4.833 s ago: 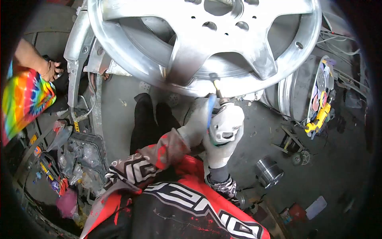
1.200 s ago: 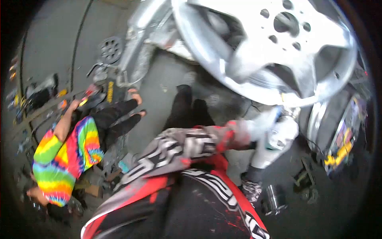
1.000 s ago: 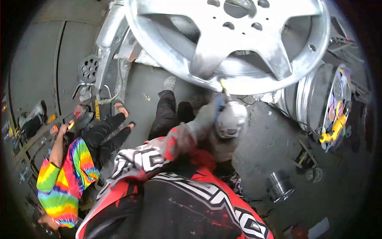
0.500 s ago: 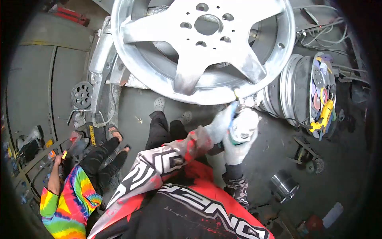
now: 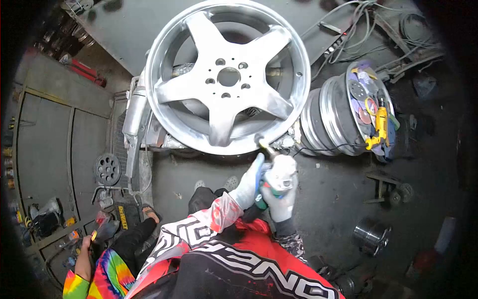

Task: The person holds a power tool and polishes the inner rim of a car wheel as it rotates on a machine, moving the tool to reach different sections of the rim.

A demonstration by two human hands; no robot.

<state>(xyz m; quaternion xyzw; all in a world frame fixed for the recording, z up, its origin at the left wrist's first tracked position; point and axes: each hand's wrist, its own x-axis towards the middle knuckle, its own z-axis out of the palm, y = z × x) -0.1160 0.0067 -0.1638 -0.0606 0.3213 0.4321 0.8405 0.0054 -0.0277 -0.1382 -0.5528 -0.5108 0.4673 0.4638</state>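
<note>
Both hands gloved, clamped round grinder point(image 5: 279, 172) at centre frame: left hand point(image 5: 249, 182) by nose, right hand point(image 5: 280, 205) on body. Bit sits at lower-right lip of alloy wheel point(image 5: 219, 107), upright at upper centre. Step looks like rim grinding; next move calls for firm grip, light pressure along lip

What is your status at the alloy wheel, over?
Left hand and right hand both clamped on grinder. Bit at lower rim of alloy wheel. Second rim close right, person in tie-dye shirt crouched left, both clear.
</note>
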